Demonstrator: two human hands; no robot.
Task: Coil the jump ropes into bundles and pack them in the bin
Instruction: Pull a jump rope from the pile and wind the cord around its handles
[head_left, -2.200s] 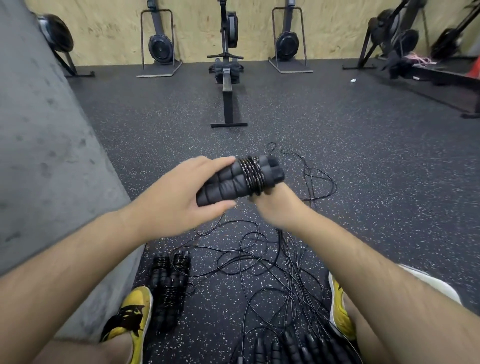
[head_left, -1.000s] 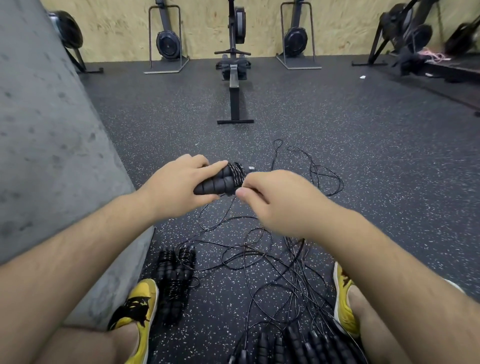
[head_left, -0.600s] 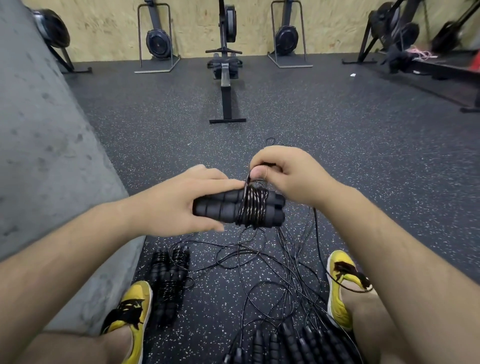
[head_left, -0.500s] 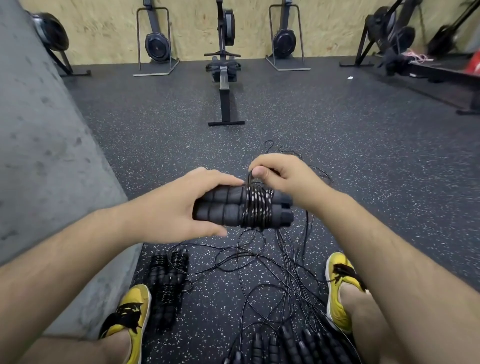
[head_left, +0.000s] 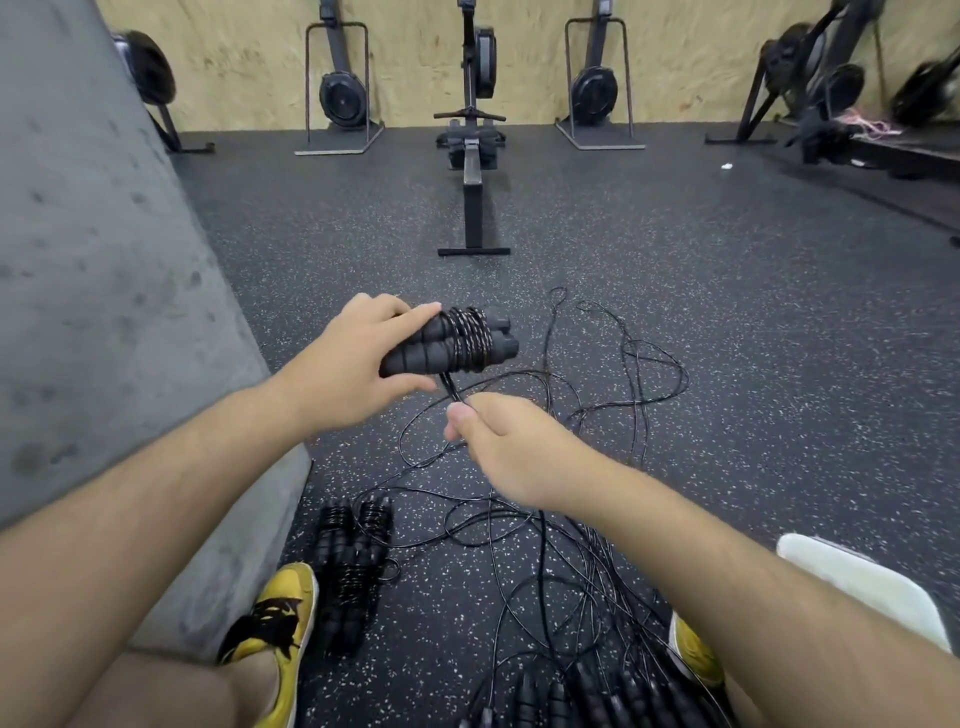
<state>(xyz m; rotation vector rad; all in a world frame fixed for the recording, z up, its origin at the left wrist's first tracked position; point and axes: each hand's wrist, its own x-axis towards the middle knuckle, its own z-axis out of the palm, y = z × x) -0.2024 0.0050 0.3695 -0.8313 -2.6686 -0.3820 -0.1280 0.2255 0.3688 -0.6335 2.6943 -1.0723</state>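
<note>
Jump rope handles sit half hidden in curled left hand fingers; right hand pinches cord.

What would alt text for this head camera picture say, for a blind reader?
A person's left hand grips a pair of black jump-rope handles with cord wound round them, while the right hand pinches its free length just below. Tangled cords and finished bundles lie on the speckled gym floor by yellow shoes; rowing machines stand beyond.
</note>
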